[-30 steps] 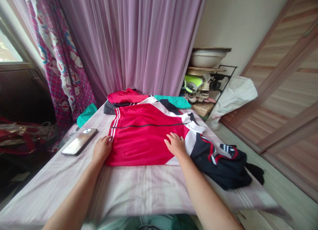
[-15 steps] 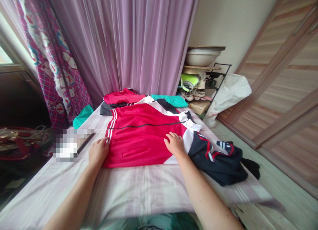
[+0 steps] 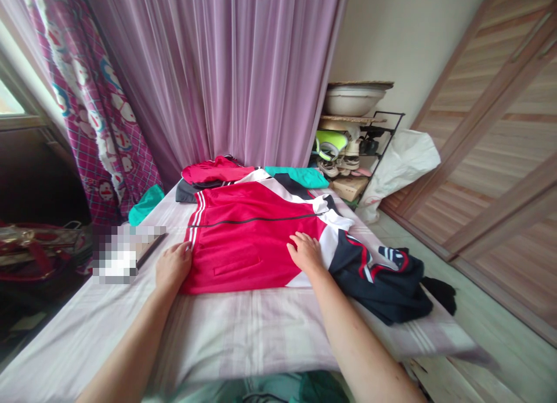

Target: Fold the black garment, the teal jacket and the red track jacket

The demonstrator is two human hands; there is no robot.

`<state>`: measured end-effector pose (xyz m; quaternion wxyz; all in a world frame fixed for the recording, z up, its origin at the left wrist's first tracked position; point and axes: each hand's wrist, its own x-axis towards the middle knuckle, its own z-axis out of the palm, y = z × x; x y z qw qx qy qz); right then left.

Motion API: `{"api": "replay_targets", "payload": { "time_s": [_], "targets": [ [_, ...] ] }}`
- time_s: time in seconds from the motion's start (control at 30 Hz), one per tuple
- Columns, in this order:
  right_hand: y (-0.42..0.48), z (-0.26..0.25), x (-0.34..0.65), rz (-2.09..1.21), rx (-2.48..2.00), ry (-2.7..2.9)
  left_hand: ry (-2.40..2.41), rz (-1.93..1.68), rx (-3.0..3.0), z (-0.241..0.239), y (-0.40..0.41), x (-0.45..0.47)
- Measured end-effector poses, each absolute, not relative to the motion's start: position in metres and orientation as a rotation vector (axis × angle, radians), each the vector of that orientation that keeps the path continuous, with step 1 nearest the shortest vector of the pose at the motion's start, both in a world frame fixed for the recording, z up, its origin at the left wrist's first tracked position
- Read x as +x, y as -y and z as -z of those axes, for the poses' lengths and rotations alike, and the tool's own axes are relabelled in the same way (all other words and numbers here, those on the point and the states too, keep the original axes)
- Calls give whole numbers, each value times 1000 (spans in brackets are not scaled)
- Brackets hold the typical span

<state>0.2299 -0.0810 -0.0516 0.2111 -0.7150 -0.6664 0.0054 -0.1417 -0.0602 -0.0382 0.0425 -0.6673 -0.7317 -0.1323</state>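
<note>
A red track jacket (image 3: 248,235) with white side stripes and a dark zip line lies spread flat on the pale striped bed sheet (image 3: 243,333). My left hand (image 3: 173,267) rests at its left hem edge, fingers curled onto the fabric edge. My right hand (image 3: 307,252) lies flat and open on the jacket's right side, next to its white and black sleeve (image 3: 335,240). A dark garment with red and white trim (image 3: 383,281) is bunched just right of that hand.
A blurred flat object (image 3: 126,252) lies left of my left hand. Folded red, dark and teal clothes (image 3: 217,171) sit at the far end by the purple curtain (image 3: 235,72). A shoe rack (image 3: 352,148), white bag and wooden sliding doors (image 3: 500,159) stand on the right.
The view shifted slightly left. Both hands stay on the jacket in nearly the same places, the left hand a little closer to the hem corner.
</note>
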Motion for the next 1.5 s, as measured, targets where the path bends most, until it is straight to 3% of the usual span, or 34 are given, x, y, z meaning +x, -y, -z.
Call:
{"api": "replay_targets", "payload": {
  "time_s": [0.27, 0.5, 0.63, 0.83, 1.0, 1.17, 1.37, 1.5],
  "targets": [
    [75, 60, 237, -49, -1860, 1777, 2234, 427, -2034, 45, 58, -145],
    [71, 66, 253, -170, -1626, 1619, 1929, 711, -2046, 42, 69, -140],
    [77, 59, 269, -81, -1578, 1557, 2063, 646, -2107, 35, 78, -133],
    [96, 46, 307, 336, -1910, 1241, 2240, 467, -2137, 28, 81, -127],
    [109, 48, 327, 216, -2362, 976, 2264, 446, -2122, 27, 81, -126],
    [102, 40, 332, 170, -2274, 1047, 2270, 456, -2111, 27, 81, -126],
    [72, 22, 289, 41, -2140, 1542, 2272, 433, -2124, 27, 81, -126],
    [80, 23, 288, 61, -2209, 1505, 2280, 420, -2125, 27, 81, -127]
  ]
}}
